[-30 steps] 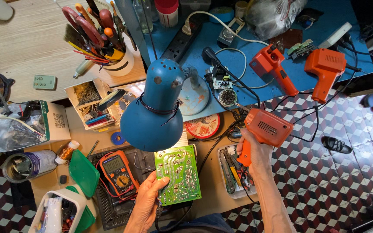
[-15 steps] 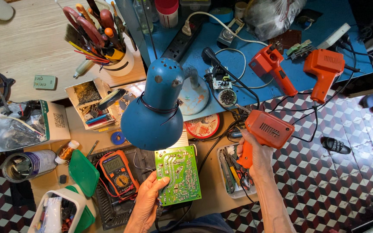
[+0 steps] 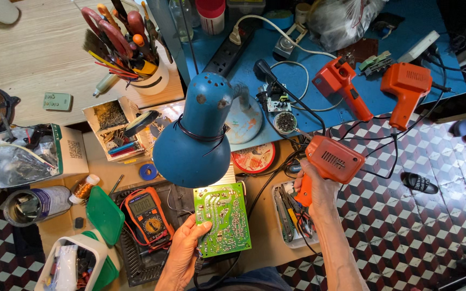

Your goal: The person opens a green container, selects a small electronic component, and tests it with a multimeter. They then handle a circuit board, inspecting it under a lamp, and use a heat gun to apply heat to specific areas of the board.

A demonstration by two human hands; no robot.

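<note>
Soldering gun raised over a hand-held circuit board beneath the desk lamp.

The left hand (image 3: 182, 253) grips the green circuit board (image 3: 223, 218) by its lower left edge, fingers closed around it, solder side up. The board sits over the workbench (image 3: 260, 253), just below the blue lamp shade (image 3: 195, 134), its long axis running from the person toward the lamp, tilted slightly. The right hand (image 3: 319, 188) is closed around the grip of the orange soldering gun (image 3: 330, 161); the gun body points up and left, toward the small round tin (image 3: 285, 122), and its tip is hard to make out. Probable hazards: the board is held at one edge only and may pivot under tip pressure; the gun's cord (image 3: 373, 161) trails among other cables and may snag; the lamp shade crowds the approach path.
</note>
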